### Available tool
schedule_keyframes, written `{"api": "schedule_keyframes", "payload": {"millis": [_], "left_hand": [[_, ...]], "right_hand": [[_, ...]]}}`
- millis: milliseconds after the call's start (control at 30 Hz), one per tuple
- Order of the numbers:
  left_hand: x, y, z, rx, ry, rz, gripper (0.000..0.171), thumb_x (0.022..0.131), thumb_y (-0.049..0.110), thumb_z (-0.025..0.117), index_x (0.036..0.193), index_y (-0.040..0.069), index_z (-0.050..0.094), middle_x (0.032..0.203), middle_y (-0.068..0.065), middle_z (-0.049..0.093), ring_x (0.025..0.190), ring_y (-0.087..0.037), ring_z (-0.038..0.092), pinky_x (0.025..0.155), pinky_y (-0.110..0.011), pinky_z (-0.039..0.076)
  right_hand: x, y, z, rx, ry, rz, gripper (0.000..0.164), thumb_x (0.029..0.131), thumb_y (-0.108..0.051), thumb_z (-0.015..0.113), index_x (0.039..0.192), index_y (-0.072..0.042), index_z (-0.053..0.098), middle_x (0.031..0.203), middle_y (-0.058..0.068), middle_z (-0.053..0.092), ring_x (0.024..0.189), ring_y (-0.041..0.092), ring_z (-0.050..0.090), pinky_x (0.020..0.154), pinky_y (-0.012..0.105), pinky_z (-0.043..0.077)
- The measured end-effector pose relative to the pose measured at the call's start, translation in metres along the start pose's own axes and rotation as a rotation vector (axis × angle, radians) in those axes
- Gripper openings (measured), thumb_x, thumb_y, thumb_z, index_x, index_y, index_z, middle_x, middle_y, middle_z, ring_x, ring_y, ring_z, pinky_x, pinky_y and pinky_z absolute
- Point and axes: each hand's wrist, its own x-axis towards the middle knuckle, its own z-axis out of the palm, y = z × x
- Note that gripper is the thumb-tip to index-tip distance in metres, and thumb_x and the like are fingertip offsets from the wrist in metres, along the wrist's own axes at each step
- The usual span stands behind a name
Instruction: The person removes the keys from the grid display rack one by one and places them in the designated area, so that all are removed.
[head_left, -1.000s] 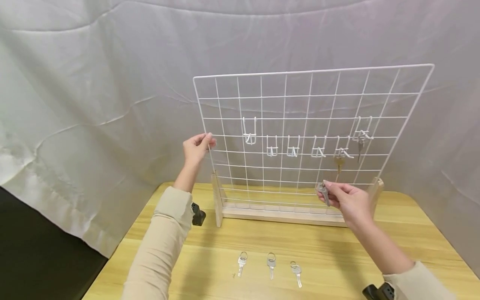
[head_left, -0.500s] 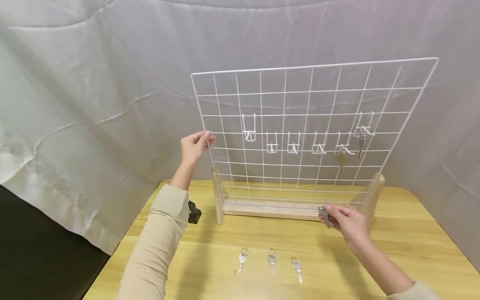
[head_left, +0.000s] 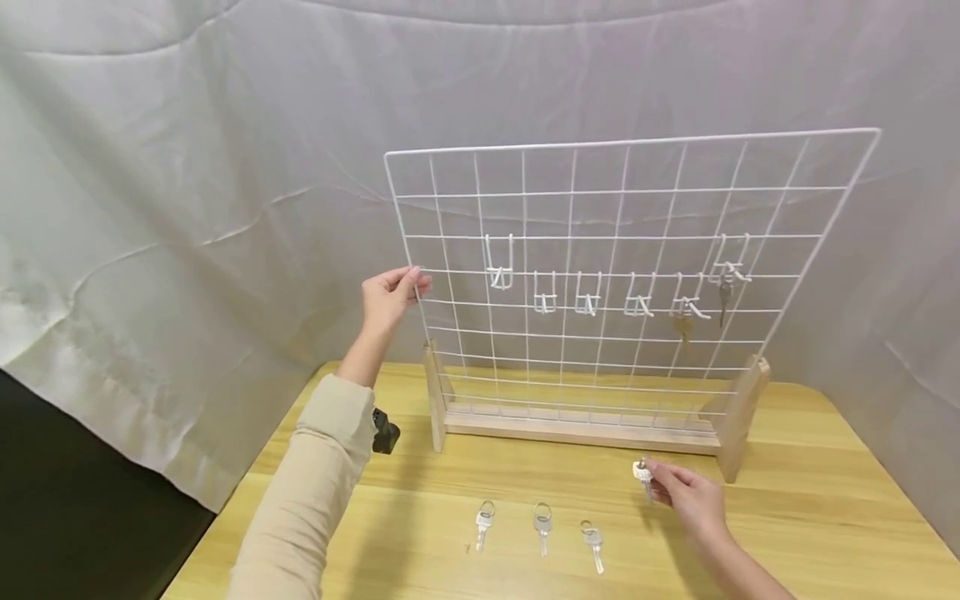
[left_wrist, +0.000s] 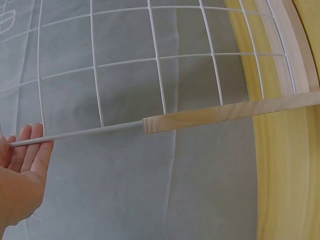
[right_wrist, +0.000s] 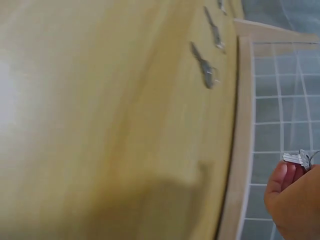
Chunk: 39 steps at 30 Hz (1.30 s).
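Note:
My left hand (head_left: pixel 387 298) grips the left edge wire of an upright white wire grid (head_left: pixel 570 192); in the left wrist view its fingers (left_wrist: pixel 37 155) lie behind that wire, with the thumb in front. Low at the right, in front of the stand, my right hand (head_left: pixel 692 502) pinches a silver key (head_left: pixel 642 472) by its top, the blade pointing down. In the right wrist view, the fingers partly cover this key (right_wrist: pixel 296 159) and its ring. A brass key (head_left: pixel 683 325) and a grey key (head_left: pixel 725 302) hang from two hooks at the grid's right.
Three keys with rings lie in a row on the wooden table (head_left: pixel 450 483): a left key (head_left: pixel 483 523), a middle key (head_left: pixel 542 523) and a right key (head_left: pixel 593 540). Several white hooks, including a larger hook (head_left: pixel 499 271), hang on the grid. A wooden stand (head_left: pixel 570 427) supports it.
My right hand has moved down with the key, from in front of the grid's lower right part to over the table before the stand. The left hand stays at the grid's edge.

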Motion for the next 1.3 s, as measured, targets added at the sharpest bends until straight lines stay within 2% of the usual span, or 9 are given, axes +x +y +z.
{"api": "schedule_keyframes", "payload": {"millis": [167,300,367,567,667,900,1000,1067,1300], "left_hand": [[-0.001,0.002,0.0,-0.004,0.002,-0.013,0.028,0.091,0.008,0.057,0.109,-0.014,0.06,0.096,-0.025,0.066,0.06,-0.001,0.065,0.079,-0.032,0.056],[0.0,0.003,0.0,-0.015,-0.003,-0.027,0.029,0.091,0.008,0.056,0.111,-0.014,0.059,0.089,-0.018,0.07,0.06,0.0,0.065,0.075,-0.025,0.058],[0.0,0.003,0.001,-0.021,-0.001,-0.031,0.029,0.091,0.008,0.056,0.111,-0.014,0.059,0.086,-0.014,0.072,0.061,-0.001,0.065,0.076,-0.027,0.057],[0.001,0.002,0.002,-0.002,-0.002,-0.024,0.03,0.092,0.009,0.056,0.111,-0.013,0.059,0.087,-0.015,0.072,0.061,0.0,0.065,0.083,-0.036,0.055],[0.001,0.001,0.0,0.007,0.003,-0.029,0.03,0.092,0.01,0.057,0.111,-0.012,0.06,0.082,-0.009,0.073,0.061,0.0,0.065,0.083,-0.036,0.055],[0.001,0.0,-0.001,0.01,0.004,-0.029,0.031,0.092,0.012,0.057,0.111,-0.012,0.06,0.07,0.008,0.071,0.061,0.001,0.065,0.075,-0.023,0.058],[0.0,0.0,-0.002,0.008,0.015,-0.025,0.03,0.092,0.011,0.057,0.111,-0.012,0.06,0.069,0.009,0.07,0.061,0.001,0.064,0.077,-0.025,0.057],[0.0,0.0,-0.002,0.009,0.019,-0.021,0.03,0.092,0.011,0.056,0.112,-0.012,0.06,0.071,0.007,0.071,0.061,0.001,0.064,0.078,-0.027,0.057],[-0.002,-0.001,0.001,0.033,0.014,0.005,0.03,0.093,0.009,0.054,0.112,-0.014,0.058,0.09,-0.016,0.072,0.062,0.003,0.063,0.081,-0.029,0.056]], "right_hand": [[-0.008,0.012,0.002,-0.087,0.062,0.066,0.012,0.087,-0.016,0.063,0.077,-0.015,0.07,0.063,-0.015,0.063,0.061,-0.001,0.059,0.061,0.013,0.054],[-0.01,0.018,0.001,-0.096,0.086,0.108,0.014,0.087,-0.014,0.062,0.075,-0.013,0.069,0.06,-0.013,0.062,0.058,-0.001,0.057,0.058,0.013,0.053],[-0.01,0.022,0.0,-0.096,0.092,0.12,0.013,0.086,-0.013,0.062,0.076,-0.011,0.07,0.06,-0.011,0.063,0.057,0.0,0.058,0.058,0.014,0.054],[-0.011,0.032,0.0,-0.091,0.06,0.15,0.021,0.087,-0.01,0.06,0.092,0.009,0.067,0.06,-0.004,0.065,0.055,0.005,0.061,0.055,0.016,0.055],[-0.013,0.035,0.002,-0.087,0.04,0.156,0.024,0.087,-0.007,0.06,0.096,0.015,0.064,0.06,0.0,0.065,0.054,0.006,0.061,0.054,0.018,0.056],[-0.018,0.041,0.002,-0.075,0.0,0.199,0.024,0.088,-0.001,0.054,0.099,0.02,0.059,0.064,0.005,0.067,0.057,0.011,0.065,0.056,0.022,0.058],[-0.018,0.042,0.002,-0.063,-0.011,0.213,0.024,0.088,0.0,0.053,0.099,0.02,0.059,0.063,0.007,0.067,0.057,0.013,0.065,0.056,0.024,0.058],[-0.018,0.043,0.003,-0.076,-0.02,0.206,0.024,0.088,0.0,0.054,0.098,0.021,0.058,0.061,0.008,0.066,0.055,0.014,0.065,0.056,0.025,0.058],[-0.018,0.044,0.006,-0.183,-0.008,0.166,0.021,0.086,0.0,0.055,0.091,0.019,0.06,0.053,0.008,0.062,0.047,0.014,0.062,0.05,0.028,0.058]]}}
